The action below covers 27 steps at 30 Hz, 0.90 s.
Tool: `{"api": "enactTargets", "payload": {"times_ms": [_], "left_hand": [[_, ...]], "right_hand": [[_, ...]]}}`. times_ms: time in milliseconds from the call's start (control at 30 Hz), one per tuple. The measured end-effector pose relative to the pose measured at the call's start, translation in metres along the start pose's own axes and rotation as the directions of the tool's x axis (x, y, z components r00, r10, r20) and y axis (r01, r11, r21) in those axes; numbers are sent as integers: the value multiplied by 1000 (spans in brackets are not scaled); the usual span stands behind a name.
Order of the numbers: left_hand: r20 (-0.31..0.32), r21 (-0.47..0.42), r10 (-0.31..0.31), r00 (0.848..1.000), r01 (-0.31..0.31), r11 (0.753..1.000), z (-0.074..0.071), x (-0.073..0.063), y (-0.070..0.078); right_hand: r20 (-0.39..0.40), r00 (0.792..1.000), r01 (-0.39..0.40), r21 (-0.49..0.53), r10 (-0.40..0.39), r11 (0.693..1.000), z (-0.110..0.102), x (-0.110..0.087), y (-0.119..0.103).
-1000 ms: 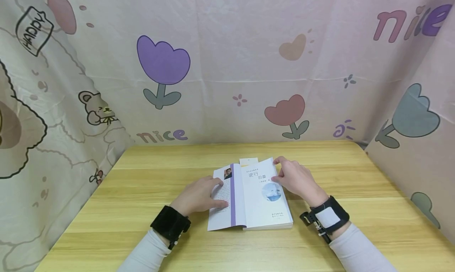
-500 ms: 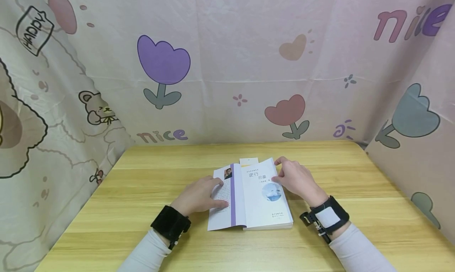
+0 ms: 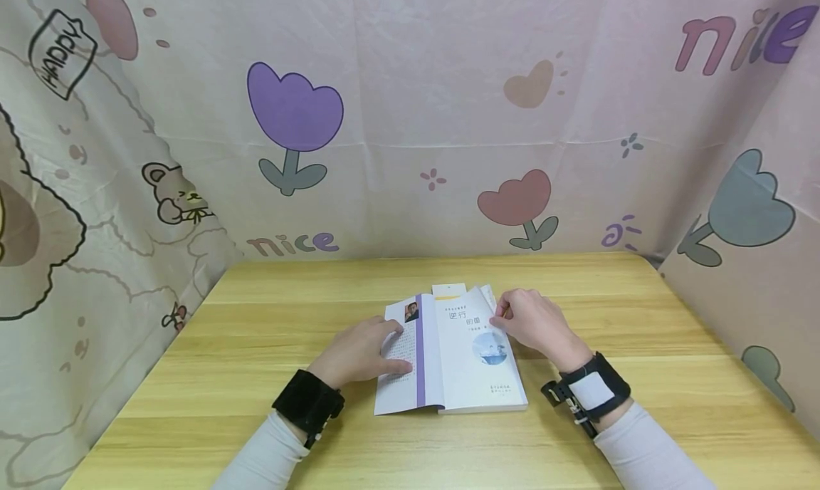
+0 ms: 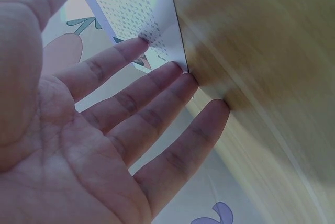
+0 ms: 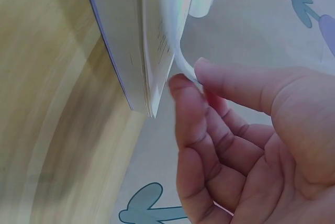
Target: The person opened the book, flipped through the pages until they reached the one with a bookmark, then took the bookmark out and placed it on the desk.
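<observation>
An open book [image 3: 464, 369] lies on the table, its title page up on the right with a round blue picture. To the left its cover flap [image 3: 398, 390] spreads out, with a purple stripe and a small portrait. My left hand [image 3: 359, 351] rests on that flap with fingers straight; in the left wrist view the fingertips [image 4: 138, 46] touch the flap's edge and the wood beside it. At the book's upper right, my right hand [image 3: 532, 319] pinches the page corner between thumb and forefinger. The lifted page [image 5: 180, 59] curves up from the pages beneath in the right wrist view.
A white card or bookmark [image 3: 448, 290] sticks out past the book's top edge. The wooden table [image 3: 307, 290] runs back to a printed cloth [image 3: 397, 105], which also hangs on both sides.
The right fingers have drawn in and bent up the title page's top right corner, showing the sheet beneath. The left hand stays in place.
</observation>
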<state>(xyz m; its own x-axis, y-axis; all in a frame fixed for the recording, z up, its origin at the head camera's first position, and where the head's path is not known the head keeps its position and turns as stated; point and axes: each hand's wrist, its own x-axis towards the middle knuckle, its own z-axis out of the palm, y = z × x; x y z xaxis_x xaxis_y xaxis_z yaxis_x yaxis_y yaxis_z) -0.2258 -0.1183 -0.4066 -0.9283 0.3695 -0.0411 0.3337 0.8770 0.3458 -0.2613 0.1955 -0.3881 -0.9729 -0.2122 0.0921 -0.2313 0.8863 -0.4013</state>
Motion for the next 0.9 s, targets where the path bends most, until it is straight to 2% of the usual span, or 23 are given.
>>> {"api": "enactTargets", "payload": {"times_ms": [300, 667, 900], "left_hand": [[18, -28, 12, 1000, -11, 1000, -2, 0, -1], [26, -40, 21, 999, -20, 999, -3, 2, -2], [27, -53, 17, 1000, -15, 998, -4, 1, 0]], "right_hand": [[-17, 1000, 20, -3, -20, 1000, 1, 0, 2], [34, 999, -7, 32, 6, 999, -1, 3, 0], [32, 999, 11, 47, -12, 999, 0, 5, 4]]}}
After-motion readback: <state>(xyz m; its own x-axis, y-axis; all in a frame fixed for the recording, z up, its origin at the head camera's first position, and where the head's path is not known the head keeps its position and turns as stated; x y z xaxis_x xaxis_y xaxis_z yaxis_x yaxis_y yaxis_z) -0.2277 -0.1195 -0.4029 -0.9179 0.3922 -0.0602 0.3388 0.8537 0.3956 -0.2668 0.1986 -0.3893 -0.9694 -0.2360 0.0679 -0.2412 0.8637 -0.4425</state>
